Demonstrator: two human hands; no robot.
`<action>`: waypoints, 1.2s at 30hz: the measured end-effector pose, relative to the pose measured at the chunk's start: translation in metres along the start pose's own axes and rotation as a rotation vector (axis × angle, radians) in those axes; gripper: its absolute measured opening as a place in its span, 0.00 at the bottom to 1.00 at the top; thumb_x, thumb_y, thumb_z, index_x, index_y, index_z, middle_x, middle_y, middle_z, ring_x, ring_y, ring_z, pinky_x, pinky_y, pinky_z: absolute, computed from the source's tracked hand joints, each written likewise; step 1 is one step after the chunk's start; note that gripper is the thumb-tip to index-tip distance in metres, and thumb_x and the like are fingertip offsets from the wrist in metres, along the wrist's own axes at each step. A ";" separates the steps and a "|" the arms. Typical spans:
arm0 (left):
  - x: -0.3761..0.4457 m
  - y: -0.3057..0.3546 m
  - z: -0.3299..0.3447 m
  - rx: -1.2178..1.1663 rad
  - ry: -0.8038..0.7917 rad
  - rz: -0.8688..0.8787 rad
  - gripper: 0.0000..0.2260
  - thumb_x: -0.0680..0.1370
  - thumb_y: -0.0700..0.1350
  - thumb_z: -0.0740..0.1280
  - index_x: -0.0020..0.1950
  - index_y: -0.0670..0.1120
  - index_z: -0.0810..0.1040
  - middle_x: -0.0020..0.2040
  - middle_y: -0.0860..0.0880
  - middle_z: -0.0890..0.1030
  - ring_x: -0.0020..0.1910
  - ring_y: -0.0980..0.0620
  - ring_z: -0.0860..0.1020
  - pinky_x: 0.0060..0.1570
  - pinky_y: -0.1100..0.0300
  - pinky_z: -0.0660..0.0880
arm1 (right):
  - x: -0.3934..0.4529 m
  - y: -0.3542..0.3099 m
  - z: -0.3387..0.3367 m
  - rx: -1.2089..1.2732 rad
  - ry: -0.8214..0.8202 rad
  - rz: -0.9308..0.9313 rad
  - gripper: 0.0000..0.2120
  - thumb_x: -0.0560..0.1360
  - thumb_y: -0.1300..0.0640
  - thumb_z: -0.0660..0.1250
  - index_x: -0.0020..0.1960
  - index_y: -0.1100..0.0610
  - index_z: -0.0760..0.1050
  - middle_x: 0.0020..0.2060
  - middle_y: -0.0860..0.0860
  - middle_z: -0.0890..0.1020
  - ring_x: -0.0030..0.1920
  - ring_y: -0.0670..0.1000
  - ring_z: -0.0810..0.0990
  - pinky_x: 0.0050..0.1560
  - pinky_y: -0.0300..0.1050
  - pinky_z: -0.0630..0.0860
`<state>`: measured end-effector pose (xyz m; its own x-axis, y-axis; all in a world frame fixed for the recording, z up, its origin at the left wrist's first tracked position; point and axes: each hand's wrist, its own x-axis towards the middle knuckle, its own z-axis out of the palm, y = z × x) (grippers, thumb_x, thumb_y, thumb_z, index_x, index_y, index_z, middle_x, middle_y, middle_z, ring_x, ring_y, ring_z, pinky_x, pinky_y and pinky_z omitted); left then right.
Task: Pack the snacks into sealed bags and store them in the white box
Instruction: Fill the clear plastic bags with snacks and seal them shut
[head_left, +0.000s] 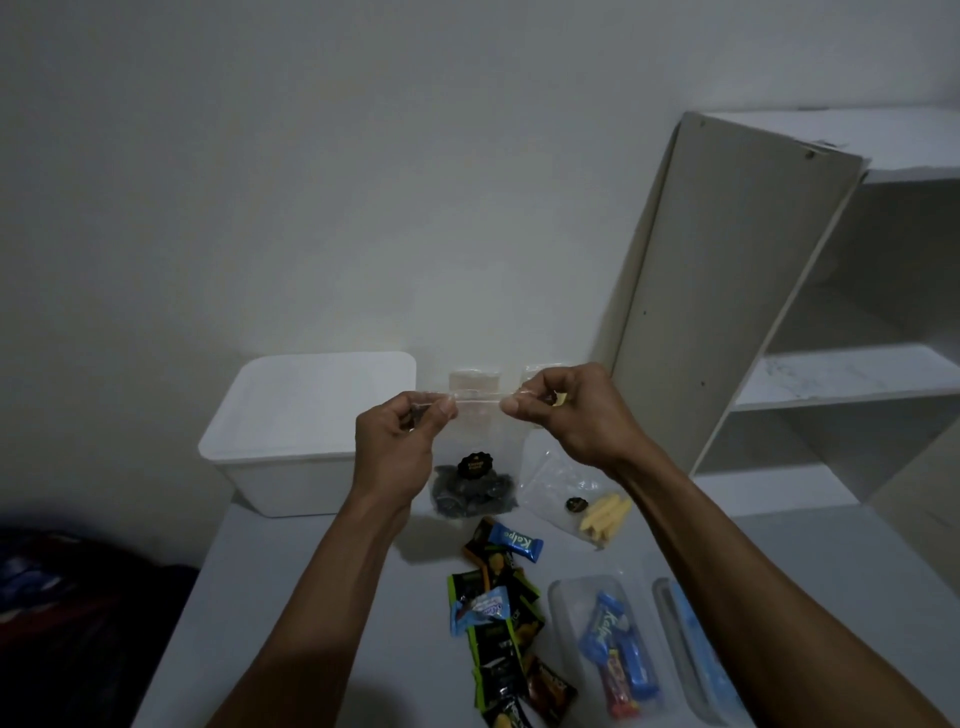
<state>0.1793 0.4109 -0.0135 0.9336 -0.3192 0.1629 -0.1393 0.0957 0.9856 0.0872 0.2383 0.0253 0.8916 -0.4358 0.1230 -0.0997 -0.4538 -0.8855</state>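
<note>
I hold a clear zip bag upright above the table, dark snacks and a black round label lying at its bottom. My left hand pinches the left end of the bag's top strip and my right hand pinches the right end. The white box stands behind and to the left of the bag, open at the top. Another clear bag with yellow sticks lies on the table under my right wrist. Loose wrapped snacks are scattered in front.
A clear bag with blue snack bars and a second bag lie at the front right of the grey table. A white shelf unit stands at the right. Dark cloth lies left of the table.
</note>
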 end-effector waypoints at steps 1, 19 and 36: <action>0.001 0.001 0.000 -0.004 0.006 -0.006 0.03 0.76 0.40 0.71 0.43 0.47 0.82 0.39 0.50 0.85 0.39 0.60 0.82 0.41 0.71 0.75 | 0.000 0.000 0.000 0.030 -0.009 0.012 0.08 0.70 0.51 0.76 0.40 0.55 0.84 0.35 0.42 0.83 0.41 0.39 0.81 0.54 0.46 0.78; 0.004 0.003 -0.004 -0.079 0.065 -0.080 0.05 0.78 0.41 0.68 0.44 0.47 0.82 0.39 0.53 0.85 0.38 0.62 0.80 0.43 0.64 0.75 | -0.009 0.009 0.001 0.180 0.035 -0.018 0.09 0.77 0.53 0.69 0.44 0.58 0.84 0.42 0.48 0.87 0.45 0.40 0.83 0.48 0.38 0.76; -0.016 -0.004 0.012 0.233 0.222 -0.070 0.15 0.70 0.61 0.74 0.39 0.49 0.83 0.39 0.52 0.83 0.41 0.52 0.80 0.43 0.58 0.77 | -0.005 0.002 0.035 -0.042 -0.085 0.029 0.13 0.78 0.53 0.68 0.42 0.61 0.81 0.39 0.60 0.83 0.35 0.47 0.76 0.39 0.44 0.76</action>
<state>0.1615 0.4046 -0.0199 0.9891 -0.1018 0.1064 -0.1205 -0.1453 0.9820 0.0981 0.2663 0.0072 0.9223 -0.3823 0.0573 -0.1429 -0.4749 -0.8684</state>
